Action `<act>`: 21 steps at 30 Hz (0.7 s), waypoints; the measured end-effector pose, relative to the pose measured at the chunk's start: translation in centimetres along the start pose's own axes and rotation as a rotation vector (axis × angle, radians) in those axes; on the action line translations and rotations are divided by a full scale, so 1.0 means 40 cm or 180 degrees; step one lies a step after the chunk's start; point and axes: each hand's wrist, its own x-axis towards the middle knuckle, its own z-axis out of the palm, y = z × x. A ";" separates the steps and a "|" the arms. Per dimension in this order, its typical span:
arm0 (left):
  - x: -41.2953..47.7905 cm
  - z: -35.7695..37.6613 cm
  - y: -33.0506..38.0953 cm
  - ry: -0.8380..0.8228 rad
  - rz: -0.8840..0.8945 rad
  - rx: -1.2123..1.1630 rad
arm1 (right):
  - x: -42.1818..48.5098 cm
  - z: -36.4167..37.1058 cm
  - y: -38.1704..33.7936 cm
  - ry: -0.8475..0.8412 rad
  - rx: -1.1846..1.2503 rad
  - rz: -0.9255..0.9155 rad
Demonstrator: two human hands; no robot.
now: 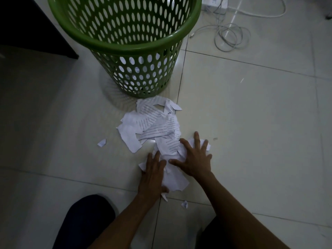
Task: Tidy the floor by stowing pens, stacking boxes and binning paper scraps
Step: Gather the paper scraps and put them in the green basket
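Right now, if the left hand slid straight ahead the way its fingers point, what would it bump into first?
The left hand would likely push into the heap of torn paper scraps lying just ahead of it. The green basket stands beyond that.

Hands: left hand (154, 170) and right hand (195, 159), both bare.
Arms: forearms (240, 211) bare to the frame's edge.
Legs: dark trousers (84, 221) over both knees.
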 end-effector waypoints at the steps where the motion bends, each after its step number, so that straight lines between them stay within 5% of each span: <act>1: 0.001 -0.005 -0.001 0.0012 -0.0052 0.0101 | -0.007 0.006 -0.006 -0.0059 -0.0082 -0.0077; 9: 0.018 -0.060 0.012 0.0227 0.0022 0.0642 | -0.055 0.039 -0.054 -0.0358 -0.0390 -0.0520; 14: 0.026 -0.056 -0.006 -0.0079 0.0045 0.0904 | -0.060 0.023 -0.082 -0.0180 -0.0496 -0.0730; 18: 0.026 -0.056 -0.005 0.0681 0.0167 0.0824 | -0.049 0.012 -0.111 -0.0311 -0.1035 -0.0883; 21: 0.034 -0.061 -0.014 0.0195 -0.0088 0.0534 | -0.026 -0.020 -0.140 -0.0189 -0.1104 -0.0794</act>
